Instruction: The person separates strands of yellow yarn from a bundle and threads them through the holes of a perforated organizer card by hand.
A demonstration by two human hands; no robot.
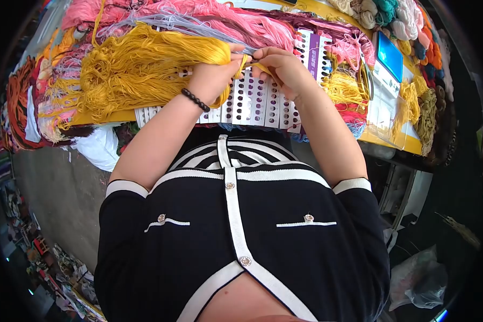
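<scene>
A large hank of golden-yellow thread (139,70) lies across the left part of the worktable, its looped end bunched at my left hand (213,79). That hand is closed around the looped end; a dark beaded bracelet is on the wrist. My right hand (285,70) pinches a thin yellow strand (260,68) close to the left fingertips. Part of the strand is hidden by the fingers. Below both hands lie white thread cards (247,99) with rows of dark holes. Just right of my right hand is a card with a purple label (313,53).
Pink thread (225,19) is heaped behind the hands. At right stands a device with a blue top (389,57), perhaps a scale, near yellow skeins (410,102). More coloured skeins (408,21) fill the back right. A plastic bag (418,276) lies on the floor.
</scene>
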